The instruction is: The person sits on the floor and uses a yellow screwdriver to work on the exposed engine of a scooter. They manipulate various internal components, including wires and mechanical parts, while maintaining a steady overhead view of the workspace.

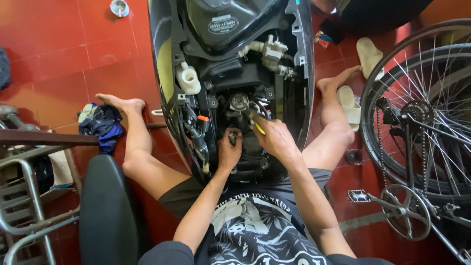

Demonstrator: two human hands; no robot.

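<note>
I sit on a red tiled floor with an opened black scooter body (230,73) between my legs. My left hand (229,152) is closed around a small dark metal part low in the engine bay. My right hand (274,137) grips a yellow-handled screwdriver (257,126), its tip pointing up toward a round metal cap (239,101) in the engine. A white plastic reservoir (188,78) sits at the bay's left side. A grey carburettor-like part (269,51) lies higher on the right.
A bicycle with its wheel, chain and pedal crank (417,147) stands at the right. Pale sandals (349,100) lie near my right foot. A blue rag (101,122) lies by my left foot. A black seat (105,206) and a metal rack (29,196) are at the left.
</note>
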